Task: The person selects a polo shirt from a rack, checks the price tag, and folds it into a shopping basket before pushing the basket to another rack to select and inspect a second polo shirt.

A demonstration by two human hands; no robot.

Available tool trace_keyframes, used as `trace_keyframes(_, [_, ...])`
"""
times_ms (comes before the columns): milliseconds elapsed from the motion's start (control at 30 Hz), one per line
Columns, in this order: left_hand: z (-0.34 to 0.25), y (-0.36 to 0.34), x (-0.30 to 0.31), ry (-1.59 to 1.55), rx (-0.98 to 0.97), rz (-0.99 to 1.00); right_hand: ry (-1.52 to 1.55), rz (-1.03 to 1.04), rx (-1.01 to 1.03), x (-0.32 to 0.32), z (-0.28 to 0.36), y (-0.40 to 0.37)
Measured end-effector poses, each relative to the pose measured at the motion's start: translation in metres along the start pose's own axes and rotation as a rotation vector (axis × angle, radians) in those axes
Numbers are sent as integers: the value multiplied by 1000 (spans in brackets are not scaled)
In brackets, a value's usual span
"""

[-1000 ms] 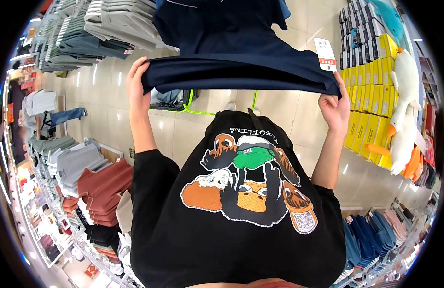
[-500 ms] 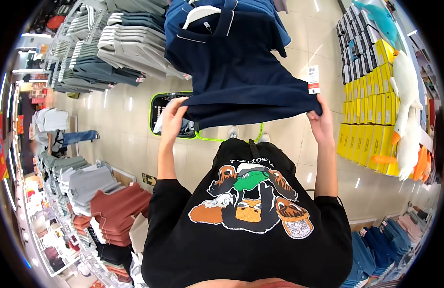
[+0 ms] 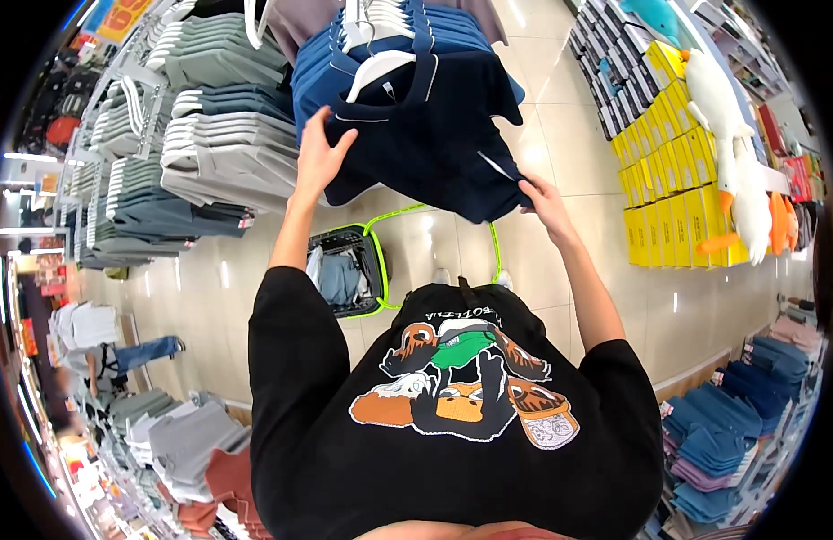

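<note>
A navy polo shirt with white piping on its collar hangs from a white hanger at the front of a rack. My right hand pinches the shirt's lower right edge and draws it outward. Close to that hand, a white tag is seen nearly edge-on against the fabric. My left hand is at the shirt's left side just below the collar, thumb and fingers spread apart.
Blue shirts hang behind the navy one, and grey shirts to the left. On the floor below stands a black basket with a green rim and clothes inside. Yellow boxes and plush geese line the right. A person is far left.
My left hand has released the hem and moved up toward the collar. My right hand has shifted left, still gripping the shirt, whose stretched hem has now dropped and bunched.
</note>
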State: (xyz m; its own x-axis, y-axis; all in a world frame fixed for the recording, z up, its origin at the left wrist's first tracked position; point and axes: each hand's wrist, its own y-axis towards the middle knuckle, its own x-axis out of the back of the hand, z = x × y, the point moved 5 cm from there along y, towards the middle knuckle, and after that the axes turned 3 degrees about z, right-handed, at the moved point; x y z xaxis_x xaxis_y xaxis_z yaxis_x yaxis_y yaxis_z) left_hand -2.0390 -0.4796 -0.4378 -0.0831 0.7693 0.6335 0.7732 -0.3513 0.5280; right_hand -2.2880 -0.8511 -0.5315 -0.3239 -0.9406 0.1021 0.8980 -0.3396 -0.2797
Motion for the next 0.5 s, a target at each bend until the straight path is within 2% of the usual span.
trace_keyframes(33, [4,6,-5,40,160,161,17,35,-10,-9,-9,8])
trace_keyframes(67, [2,8,-7,51,245,213,32,70,-17,-16,-18,15])
trace_keyframes(133, [8,8,-15,35,175,141,-28,34,-12,-30,-25,16])
trace_keyframes(200, [1,4,-14,2,-30,27,-81,1,-2,-38,-22,14])
trace_keyframes(267, [0,2,-11,-30,-74,27,-132,27,4,-45,-20,4])
trace_keyframes(333, [-12,5,1,-40,-73,43,-147,46,-2,-48,-12,-7])
trace_keyframes(433, [-26,12,15,-77,111,248,-177,82,4,-55,5,-16])
trace_keyframes(467, [-28,12,17,-75,108,244,-193,101,39,-59,20,-22])
trace_keyframes(500, [-33,9,17,-264,52,270,-209,121,73,-67,38,-30])
